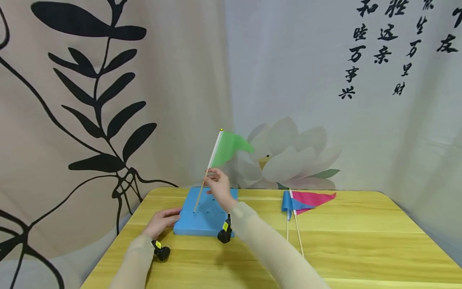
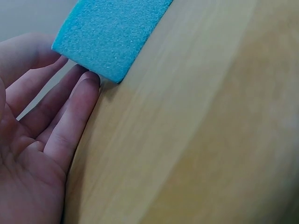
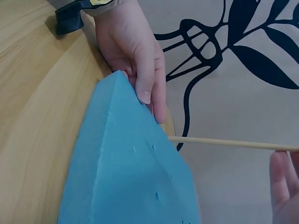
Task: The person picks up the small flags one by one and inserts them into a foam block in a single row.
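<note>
My right hand [image 1: 219,188] pinches the wooden stick of a green pennant flag [image 1: 229,149] partway up, below the cloth. The stick leans slightly, its lower end at the top face of a blue foam block [image 1: 205,228] near the left side. Small holes and slits dot that top face. My left hand [image 1: 164,220] touches the block's left side with its fingers extended; in the left wrist view its fingertips [image 2: 88,86] are right at the block's corner. In the right wrist view, the stick [image 3: 224,141] runs from the block's edge to the right hand's fingers.
On the table's right half lie a pink pennant flag [image 1: 310,197] and a blue pennant flag [image 1: 286,202], their cloths overlapping and sticks pointing toward me. The wooden table [image 1: 361,241] ends at a printed curtain [image 1: 187,100] behind. Each wrist wears a small black camera [image 1: 224,235].
</note>
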A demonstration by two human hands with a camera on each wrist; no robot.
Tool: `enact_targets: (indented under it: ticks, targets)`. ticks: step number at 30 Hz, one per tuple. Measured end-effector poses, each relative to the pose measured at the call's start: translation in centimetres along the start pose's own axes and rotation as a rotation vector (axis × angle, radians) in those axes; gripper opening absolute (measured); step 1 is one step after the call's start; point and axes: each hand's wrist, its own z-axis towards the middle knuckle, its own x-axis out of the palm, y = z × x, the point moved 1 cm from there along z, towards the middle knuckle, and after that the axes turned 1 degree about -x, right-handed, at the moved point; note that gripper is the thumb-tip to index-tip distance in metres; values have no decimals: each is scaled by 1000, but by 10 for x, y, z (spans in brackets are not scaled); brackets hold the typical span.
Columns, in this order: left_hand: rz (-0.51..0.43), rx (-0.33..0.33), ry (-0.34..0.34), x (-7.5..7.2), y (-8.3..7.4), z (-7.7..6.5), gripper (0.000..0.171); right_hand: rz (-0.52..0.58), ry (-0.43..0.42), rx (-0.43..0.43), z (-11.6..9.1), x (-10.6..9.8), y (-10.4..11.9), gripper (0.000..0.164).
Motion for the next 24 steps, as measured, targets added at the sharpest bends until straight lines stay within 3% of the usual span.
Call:
enact_targets:
  ticks: [15, 24]
  targets:
    - [11, -32, -13, -2, 2, 3, 48, -96, -4, -37, -4, 12, -10, 19]
    - [-15, -27, -8, 0, -2, 2, 49, -142, 11, 6, -6, 16, -18, 12]
